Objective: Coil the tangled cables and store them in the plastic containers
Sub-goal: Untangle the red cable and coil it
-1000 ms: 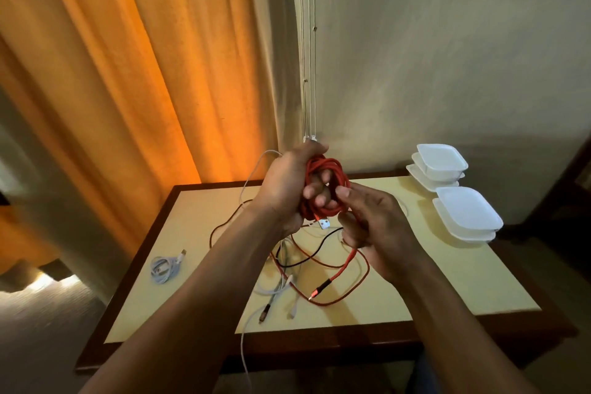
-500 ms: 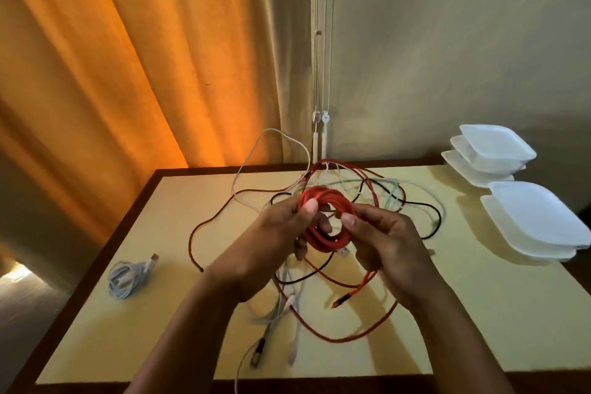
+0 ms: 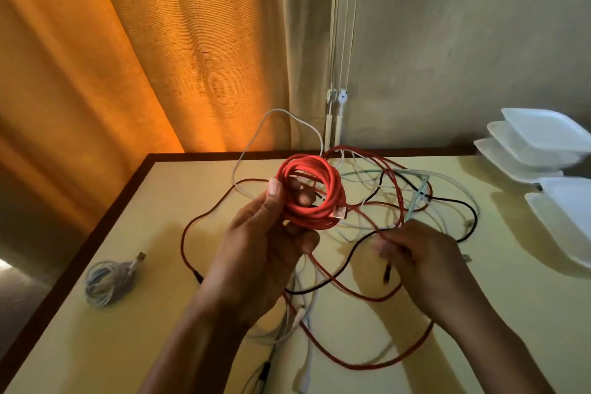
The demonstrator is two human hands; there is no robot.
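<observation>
Tangled red, black & white loose cables (image 3: pixel 398 198) run off the pale yellow table's (image 3: pixel 160 345) bottom edge. Left hand (image 3: pixel 265 253) grips a coiled red braided cable (image 3: pixel 311 192) above them; right hand (image 3: pixel 422 256) is blurred, grip can't be told. Coiled grey-white cable (image 3: pixel 108 281) lies apart at left; stacked white plastic containers (image 3: pixel 543 137), far rt, are cut off.

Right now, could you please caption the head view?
Left hand holds a red coil; right hand pinches a loose red cable.

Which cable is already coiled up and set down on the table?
The small white coil lying alone at the far left. The red coil is wound too, but the left hand holds it; the rest lie tangled.
</observation>
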